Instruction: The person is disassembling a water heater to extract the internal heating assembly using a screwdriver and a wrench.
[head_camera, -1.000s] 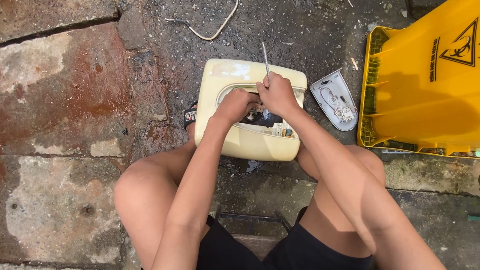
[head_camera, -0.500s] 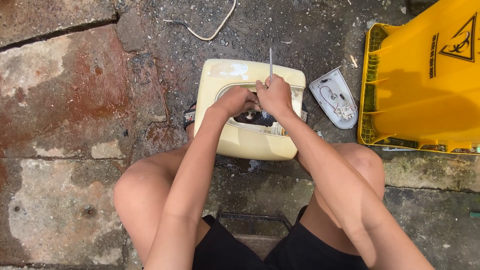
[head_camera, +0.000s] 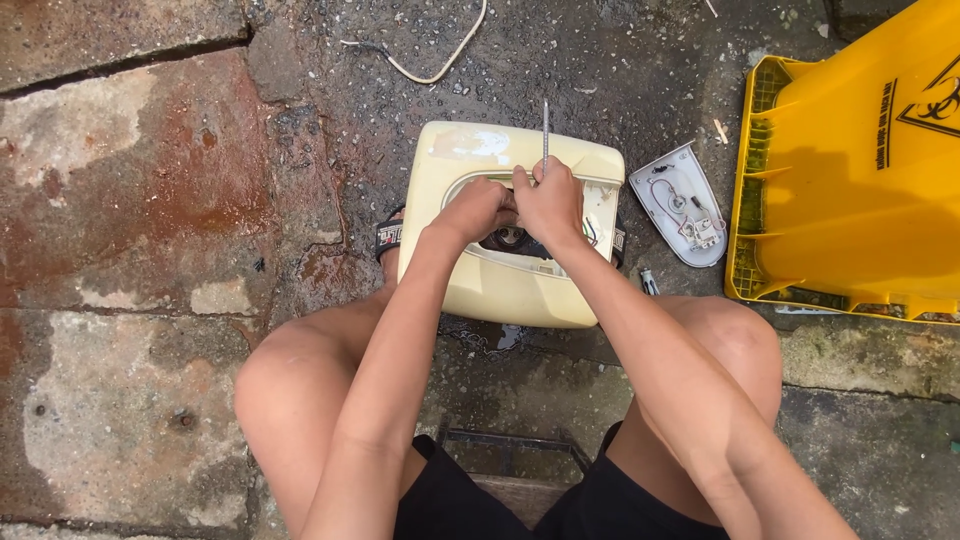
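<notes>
A cream plastic appliance housing (head_camera: 470, 290) lies on the wet ground between my knees, its oval opening showing wires and a dark round part. My right hand (head_camera: 550, 200) is closed around a thin metal rod-like tool (head_camera: 545, 125) whose shaft sticks up past the housing's far edge. My left hand (head_camera: 478, 208) is pressed against the right hand over the opening, fingers curled; what it holds is hidden.
A small grey cover plate with wiring (head_camera: 680, 205) lies right of the housing. A yellow plastic caution sign (head_camera: 860, 170) lies at the right edge. A pale cord (head_camera: 440, 60) curls on the ground beyond. Black sandal straps (head_camera: 388, 235) show by the housing's left side.
The tool's shaft has swung from a slight tilt to nearly straight up in the picture. Both hands stayed together over the opening.
</notes>
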